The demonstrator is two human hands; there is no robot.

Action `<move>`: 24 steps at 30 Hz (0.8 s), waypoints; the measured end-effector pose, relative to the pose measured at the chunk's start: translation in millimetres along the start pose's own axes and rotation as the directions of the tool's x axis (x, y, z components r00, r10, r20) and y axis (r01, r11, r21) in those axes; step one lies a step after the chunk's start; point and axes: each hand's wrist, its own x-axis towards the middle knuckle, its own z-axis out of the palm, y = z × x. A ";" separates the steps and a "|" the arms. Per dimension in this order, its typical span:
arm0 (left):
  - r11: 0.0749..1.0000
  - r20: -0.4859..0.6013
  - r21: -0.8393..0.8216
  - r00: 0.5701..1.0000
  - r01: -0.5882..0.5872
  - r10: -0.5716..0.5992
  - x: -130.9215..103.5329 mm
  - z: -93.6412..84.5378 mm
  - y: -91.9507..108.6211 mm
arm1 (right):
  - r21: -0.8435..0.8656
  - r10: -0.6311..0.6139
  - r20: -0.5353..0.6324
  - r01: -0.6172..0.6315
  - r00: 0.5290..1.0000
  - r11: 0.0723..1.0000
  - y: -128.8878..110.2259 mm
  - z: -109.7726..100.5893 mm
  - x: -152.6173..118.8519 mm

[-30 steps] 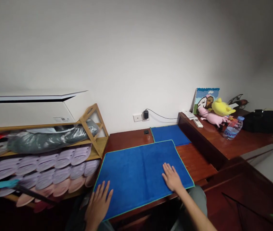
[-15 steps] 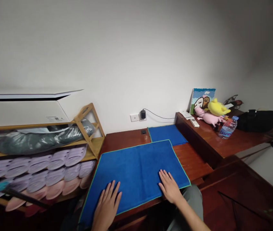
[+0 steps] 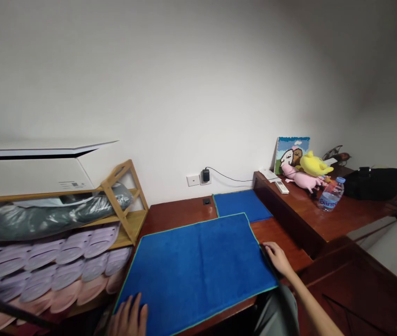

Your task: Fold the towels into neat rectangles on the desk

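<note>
A large blue cloth (image 3: pixel 198 266) with a green edge lies spread over the reddish-brown wooden desk. My left hand (image 3: pixel 130 318) is at its lower left edge, fingers stretched and apart, partly cut off by the bottom of the view. At the right edge is my right hand (image 3: pixel 278 257), its fingers bent and closed on the border, where a dark strip shows along the edge. Behind it, a smaller folded blue cloth (image 3: pixel 242 205) lies against the wall.
To the left, a wooden rack (image 3: pixel 128 205) carries a white box (image 3: pixel 33 175), a plastic-wrapped bundle (image 3: pixel 54 212) and several slippers (image 3: pixel 67 247). On the raised desk at right are plush toys (image 3: pixel 303 177), a water bottle (image 3: pixel 331 193), a remote (image 3: pixel 282 187) and a black bag (image 3: pixel 376 184). A plugged-in charger (image 3: pixel 205 175) trails a cord.
My right hand has moved from lying flat on the cloth to its right edge. My left hand has slid down and left to the lower left edge. The view has tilted up slightly.
</note>
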 end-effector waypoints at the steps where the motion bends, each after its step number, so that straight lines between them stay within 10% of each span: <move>1: 0.999 0.007 -0.038 1.000 -0.017 0.017 6.8 9.2 23.1 | 0.032 0.047 -0.024 -0.046 0.999 0.998 -3.7 0.0 18.7; 5: 0.934 0.247 -0.302 0.931 -0.189 0.269 26.0 53.5 165.0 | 0.040 0.155 -0.048 -0.154 0.987 0.987 -13.5 15.7 78.7; 11: 0.691 0.413 -0.648 0.615 -0.320 0.672 17.0 134.1 361.0 | -0.087 0.190 -0.064 -0.195 0.980 0.977 -2.9 55.3 90.3; 19: 0.733 0.591 -0.678 0.553 -0.055 0.588 11.3 172.4 400.3 | -0.203 0.167 -0.028 -0.170 0.985 0.964 3.6 66.9 131.9; 24: 0.757 0.620 -0.646 0.647 0.101 0.443 15.0 163.6 405.0 | -0.158 0.169 -0.025 -0.171 0.985 0.973 -16.0 83.4 190.7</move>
